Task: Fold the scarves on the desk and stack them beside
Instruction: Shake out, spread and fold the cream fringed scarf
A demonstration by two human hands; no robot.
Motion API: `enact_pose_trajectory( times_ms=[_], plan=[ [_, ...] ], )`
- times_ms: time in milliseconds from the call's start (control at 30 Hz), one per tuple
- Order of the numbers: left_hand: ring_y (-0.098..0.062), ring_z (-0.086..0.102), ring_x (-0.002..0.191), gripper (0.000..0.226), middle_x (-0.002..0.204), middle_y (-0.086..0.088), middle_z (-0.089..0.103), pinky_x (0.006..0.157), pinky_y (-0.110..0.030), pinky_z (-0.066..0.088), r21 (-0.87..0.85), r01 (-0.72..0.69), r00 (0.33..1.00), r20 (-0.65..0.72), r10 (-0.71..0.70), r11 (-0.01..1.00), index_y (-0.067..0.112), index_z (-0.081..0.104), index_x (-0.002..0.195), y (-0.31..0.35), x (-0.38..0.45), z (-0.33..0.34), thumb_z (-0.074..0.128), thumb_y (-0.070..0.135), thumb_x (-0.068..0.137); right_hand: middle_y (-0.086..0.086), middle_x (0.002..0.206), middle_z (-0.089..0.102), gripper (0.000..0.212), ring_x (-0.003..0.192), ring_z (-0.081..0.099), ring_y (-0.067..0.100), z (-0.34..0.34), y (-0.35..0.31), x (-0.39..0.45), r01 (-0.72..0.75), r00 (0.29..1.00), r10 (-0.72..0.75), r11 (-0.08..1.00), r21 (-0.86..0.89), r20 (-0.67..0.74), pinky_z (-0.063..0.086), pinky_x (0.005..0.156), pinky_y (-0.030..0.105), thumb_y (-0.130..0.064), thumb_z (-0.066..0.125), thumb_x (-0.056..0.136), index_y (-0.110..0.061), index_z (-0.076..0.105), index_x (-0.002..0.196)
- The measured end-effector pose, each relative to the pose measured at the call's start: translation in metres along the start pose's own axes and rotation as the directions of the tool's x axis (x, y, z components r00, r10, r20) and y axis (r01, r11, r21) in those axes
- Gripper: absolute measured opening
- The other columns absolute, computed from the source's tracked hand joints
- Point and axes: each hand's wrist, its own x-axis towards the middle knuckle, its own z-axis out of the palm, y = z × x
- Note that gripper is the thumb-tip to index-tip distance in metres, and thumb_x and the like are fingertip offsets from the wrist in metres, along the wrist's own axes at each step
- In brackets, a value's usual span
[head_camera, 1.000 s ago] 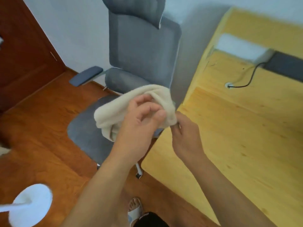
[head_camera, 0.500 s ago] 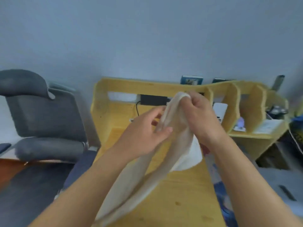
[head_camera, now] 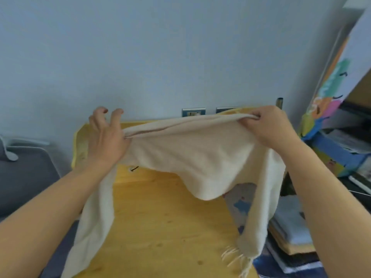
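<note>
Stretching between both raised hands, the long cream woollen scarf with a fringed end (head_camera: 192, 157) now hangs spread over the yellow pine desk (head_camera: 160, 217); a second ago it was a bunched wad gripped above the chair, and half a second ago a doubled rope drawn up between hands held close together. From where I stand, nearest at 5 o'clock, its fringed tail dangles by the desk's right edge, and at 7 o'clock the other tail trails off the near left side. Higher up, the middle of the cloth sags in a belly towards 6 o'clock, clear of the desktop as far as I can tell.

At 9 o'clock the left hand (head_camera: 106, 141) pinches the top edge low by the thumb, the other fingers lifted and splayed with nothing in them. At 3 o'clock the right hand (head_camera: 269, 125) has its fingers curled over the same edge, gripping it firmly.

Beyond, at 12 o'clock, the desk's raised back meets the pale blue wall (head_camera: 160, 57) with its two sockets. A grey chair (head_camera: 24, 177) sits at 9 o'clock.

Opening it out suggests the folding proper is only beginning: the edge looks taut enough to bring the ends together for a first fold.
</note>
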Motion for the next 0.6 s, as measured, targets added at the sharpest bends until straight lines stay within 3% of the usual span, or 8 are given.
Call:
enact_pose_trajectory(
  times_ms=[33, 100, 167, 233, 300, 367, 533, 600],
  plan=[
    [-0.046, 0.043, 0.120, 0.066, 0.134, -0.023, 0.038, 0.084, -0.057, 0.052, -0.014, -0.099, 0.995, -0.004, 0.099, 0.995, 0.012, 0.052, 0.133, 0.008, 0.002, -0.001, 0.085, 0.021, 0.077, -0.003, 0.054, 0.041, 0.046, 0.054, 0.038, 0.017, -0.001, -0.002, 0.003, -0.031, 0.999, 0.028, 0.997, 0.068, 0.044, 0.026, 0.052, 0.033, -0.040, 0.065, 0.093, -0.013, 0.047, 0.060],
    [-0.034, 0.055, 0.112, 0.042, 0.122, -0.012, 0.053, 0.093, -0.051, 0.052, -0.231, -0.188, 0.974, 0.079, 0.211, 0.955, 0.016, 0.062, 0.123, 0.035, -0.006, -0.003, 0.078, 0.029, 0.087, -0.001, 0.061, 0.043, 0.060, 0.058, 0.041, 0.017, -0.002, -0.013, 0.006, -0.075, 0.979, 0.033, 0.976, 0.204, 0.201, 0.030, 0.059, 0.032, -0.062, 0.064, 0.085, -0.005, 0.054, 0.070],
    [-0.019, 0.064, 0.099, 0.031, 0.111, 0.003, 0.063, 0.093, -0.043, 0.054, -0.544, -0.001, 0.936, 0.294, 0.192, 0.839, 0.030, 0.065, 0.116, 0.069, -0.024, -0.008, 0.074, 0.042, 0.089, 0.002, 0.069, 0.053, 0.064, 0.061, 0.047, 0.017, -0.003, -0.028, 0.003, -0.024, 0.928, -0.069, 0.970, 0.243, 0.365, 0.035, 0.061, 0.033, -0.064, 0.061, 0.088, 0.000, 0.063, 0.087],
    [-0.010, 0.068, 0.095, 0.035, 0.107, 0.014, 0.067, 0.089, -0.034, 0.055, -0.709, 0.198, 0.872, 0.443, 0.210, 0.676, 0.043, 0.062, 0.116, 0.100, -0.043, -0.010, 0.070, 0.056, 0.085, 0.000, 0.072, 0.062, 0.052, 0.061, 0.054, 0.012, -0.005, -0.044, -0.001, 0.083, 0.868, -0.177, 0.973, 0.216, 0.464, 0.042, 0.057, 0.028, -0.054, 0.062, 0.094, -0.003, 0.069, 0.092],
    [-0.006, 0.069, 0.093, 0.032, 0.105, 0.014, 0.069, 0.083, -0.028, 0.056, -0.769, 0.208, 0.869, 0.429, 0.248, 0.604, 0.037, 0.064, 0.120, 0.125, -0.059, -0.009, 0.071, 0.049, 0.091, 0.002, 0.073, 0.057, 0.051, 0.065, 0.052, 0.010, -0.002, -0.055, -0.001, 0.172, 0.812, -0.261, 0.962, 0.214, 0.523, 0.040, 0.058, 0.025, -0.049, 0.065, 0.093, 0.001, 0.068, 0.092],
    [-0.007, 0.070, 0.093, 0.029, 0.106, 0.013, 0.070, 0.082, -0.034, 0.058, -0.787, 0.212, 0.876, 0.415, 0.244, 0.579, 0.030, 0.066, 0.121, 0.141, -0.070, -0.010, 0.070, 0.040, 0.095, 0.004, 0.075, 0.055, 0.051, 0.069, 0.051, 0.013, 0.002, -0.059, 0.001, 0.196, 0.781, -0.297, 0.952, 0.237, 0.549, 0.039, 0.064, 0.030, -0.047, 0.068, 0.092, 0.003, 0.066, 0.091],
    [-0.024, 0.071, 0.094, 0.023, 0.098, -0.001, 0.075, 0.089, -0.053, 0.056, -0.751, 0.357, 0.847, 0.512, 0.147, 0.556, 0.018, 0.073, 0.099, 0.144, -0.089, -0.010, 0.069, 0.040, 0.092, 0.011, 0.077, 0.055, 0.052, 0.073, 0.051, 0.016, 0.008, -0.059, 0.003, 0.163, 0.789, -0.313, 0.936, 0.312, 0.528, 0.041, 0.071, 0.035, -0.046, 0.068, 0.092, 0.006, 0.064, 0.095],
    [-0.026, 0.072, 0.086, 0.019, 0.089, 0.000, 0.076, 0.083, -0.052, 0.058, -0.751, 0.426, 0.824, 0.552, 0.125, 0.505, 0.019, 0.073, 0.091, 0.139, -0.095, -0.012, 0.067, 0.037, 0.096, 0.005, 0.075, 0.056, 0.047, 0.070, 0.052, 0.013, 0.011, -0.055, 0.005, 0.151, 0.797, -0.295, 0.942, 0.299, 0.527, 0.042, 0.068, 0.034, -0.044, 0.069, 0.092, 0.003, 0.064, 0.090]
  ],
)
